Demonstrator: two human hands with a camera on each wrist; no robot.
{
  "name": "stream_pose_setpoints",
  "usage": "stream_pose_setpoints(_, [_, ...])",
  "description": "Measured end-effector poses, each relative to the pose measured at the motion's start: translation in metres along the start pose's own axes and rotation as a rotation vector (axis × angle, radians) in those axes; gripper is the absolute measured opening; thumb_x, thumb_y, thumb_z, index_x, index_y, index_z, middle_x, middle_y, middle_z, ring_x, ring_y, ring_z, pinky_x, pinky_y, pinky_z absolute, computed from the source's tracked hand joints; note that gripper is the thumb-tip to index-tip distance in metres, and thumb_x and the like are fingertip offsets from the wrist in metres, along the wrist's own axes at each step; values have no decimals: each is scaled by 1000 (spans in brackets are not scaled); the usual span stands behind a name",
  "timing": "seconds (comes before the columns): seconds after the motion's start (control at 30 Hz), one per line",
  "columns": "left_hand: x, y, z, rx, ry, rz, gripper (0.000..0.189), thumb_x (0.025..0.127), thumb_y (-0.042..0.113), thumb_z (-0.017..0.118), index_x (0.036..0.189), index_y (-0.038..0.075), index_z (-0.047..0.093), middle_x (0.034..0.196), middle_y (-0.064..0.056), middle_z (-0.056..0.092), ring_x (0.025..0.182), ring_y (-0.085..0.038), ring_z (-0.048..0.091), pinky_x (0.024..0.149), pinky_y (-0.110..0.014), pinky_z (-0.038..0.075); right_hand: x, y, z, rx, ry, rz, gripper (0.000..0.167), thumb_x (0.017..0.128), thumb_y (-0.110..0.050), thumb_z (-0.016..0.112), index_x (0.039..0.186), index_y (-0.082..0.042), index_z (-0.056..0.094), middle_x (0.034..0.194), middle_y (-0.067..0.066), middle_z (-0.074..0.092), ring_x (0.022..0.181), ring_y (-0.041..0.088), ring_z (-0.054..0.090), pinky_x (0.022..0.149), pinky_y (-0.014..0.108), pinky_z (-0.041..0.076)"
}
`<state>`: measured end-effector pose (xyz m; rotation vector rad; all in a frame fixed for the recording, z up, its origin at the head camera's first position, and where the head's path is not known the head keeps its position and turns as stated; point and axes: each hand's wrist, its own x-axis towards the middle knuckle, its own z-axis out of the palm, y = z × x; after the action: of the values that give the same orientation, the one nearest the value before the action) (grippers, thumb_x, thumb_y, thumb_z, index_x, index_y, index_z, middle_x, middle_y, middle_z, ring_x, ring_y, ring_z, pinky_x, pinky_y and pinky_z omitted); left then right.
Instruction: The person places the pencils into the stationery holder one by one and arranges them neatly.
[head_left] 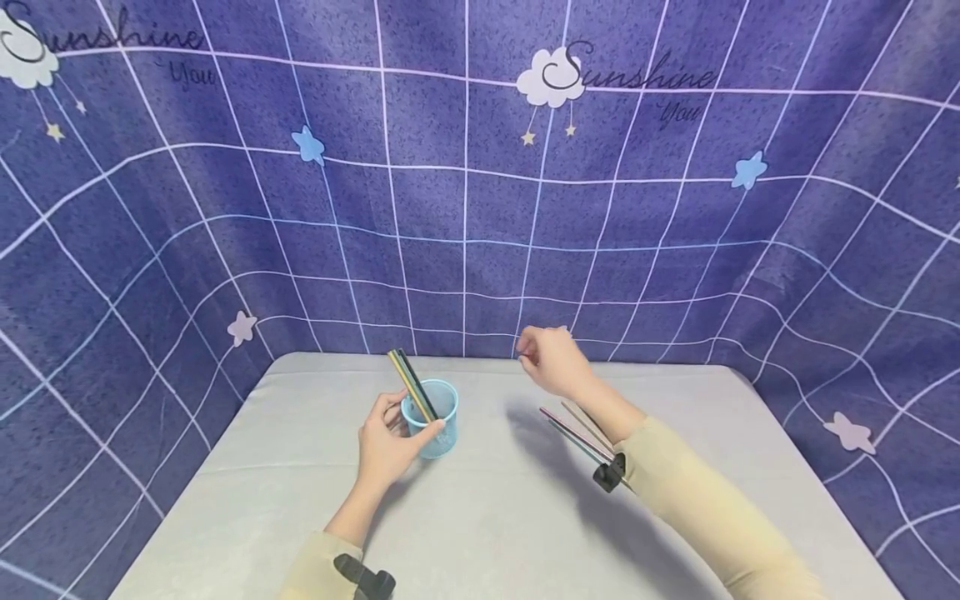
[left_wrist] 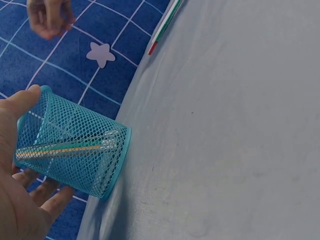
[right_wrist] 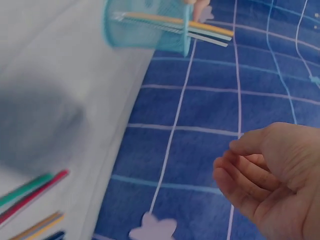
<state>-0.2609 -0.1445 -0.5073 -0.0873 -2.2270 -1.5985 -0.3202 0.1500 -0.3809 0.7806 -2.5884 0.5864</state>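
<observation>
My left hand grips a light-blue mesh pen cup, thumb on the near side and fingers round the left. Several thin coloured pencils lean in the cup, their upper ends pointing up and left; yellow and dark green ones show. In the left wrist view the cup stands on its base on the cloth. To the right my right hand is raised above the table with loosely bent fingers and nothing between them. Below its forearm lie several more pencils, partly hidden by the wrist strap and sleeve.
A pale grey cloth covers the tabletop. Behind and at both sides hangs a blue-purple curtain with grid lines, clouds and stars. A small black device is strapped to the right wrist, another to the left.
</observation>
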Motion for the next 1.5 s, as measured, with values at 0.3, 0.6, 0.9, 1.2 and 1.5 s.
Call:
stream_pose_setpoints(0.3, [-1, -4, -3, 16, 13, -4, 76, 72, 24, 101, 134, 6, 61, 133, -19, 74, 126, -38, 72, 107, -49, 61, -34, 32, 9, -43, -18, -12, 6, 85, 1, 74, 88, -3, 72, 77, 8, 77, 69, 20, 73, 65, 35, 65])
stream_pose_setpoints(0.6, [-3, -6, -5, 9, 6, -24, 75, 72, 24, 101, 133, 7, 62, 134, -18, 74, 127, -35, 72, 108, -46, 61, -67, 51, 28, -53, -155, 23, 10, 83, -2, 79, 82, -7, 70, 72, 2, 74, 65, 12, 68, 64, 30, 63])
stream_pose_setpoints(0.9, [-5, -7, -1, -1, -3, 10, 74, 74, 24, 100, 134, 5, 60, 139, -20, 71, 127, -39, 71, 107, -47, 61, -103, 56, 42, -126, -282, 52, 21, 80, 1, 81, 74, -11, 65, 64, -4, 64, 60, 7, 54, 58, 28, 55])
stream_pose_setpoints(1.2, [-2, -3, -1, -19, 2, 9, 75, 74, 26, 100, 133, 4, 61, 138, -21, 71, 126, -41, 71, 107, -50, 61, -114, 55, 49, -173, -290, 121, 21, 84, 2, 78, 72, -9, 64, 65, -2, 64, 58, 8, 51, 55, 27, 53])
stream_pose_setpoints(1.5, [0, -3, 0, -11, -3, 7, 73, 75, 27, 100, 133, 5, 61, 141, -19, 70, 128, -38, 70, 108, -50, 61, -109, 55, 45, -158, -261, 118, 18, 84, 2, 76, 73, -8, 66, 65, 0, 65, 55, 10, 54, 54, 28, 56])
